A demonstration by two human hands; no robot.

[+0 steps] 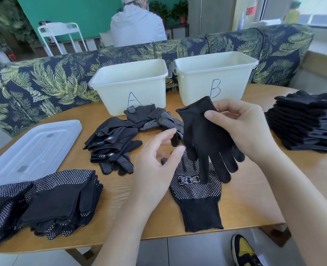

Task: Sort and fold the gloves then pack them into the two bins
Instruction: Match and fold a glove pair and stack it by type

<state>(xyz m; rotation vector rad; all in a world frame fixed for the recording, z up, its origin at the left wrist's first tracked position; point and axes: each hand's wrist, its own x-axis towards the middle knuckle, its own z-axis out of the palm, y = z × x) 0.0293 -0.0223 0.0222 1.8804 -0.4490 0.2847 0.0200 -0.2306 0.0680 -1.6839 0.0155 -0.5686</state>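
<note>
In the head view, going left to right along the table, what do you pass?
Stack of dotted gloves → clear lid → loose glove pile → bin A → plain glove held by the right hand → stack of plain gloves.

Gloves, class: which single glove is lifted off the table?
The plain black glove, pinched at its cuff by the right hand, fingers dangling. The dotted glove beneath lies flat.

Two bare forearms come up from the bottom edge, no sleeves showing anywhere along them. Left hand (155,166) bare, right hand (243,129) bare: no rings, no watch, no bands at the wrists. Nails short and plain. Down by the floor, one shoe (244,251), black with yellow panels.
</note>
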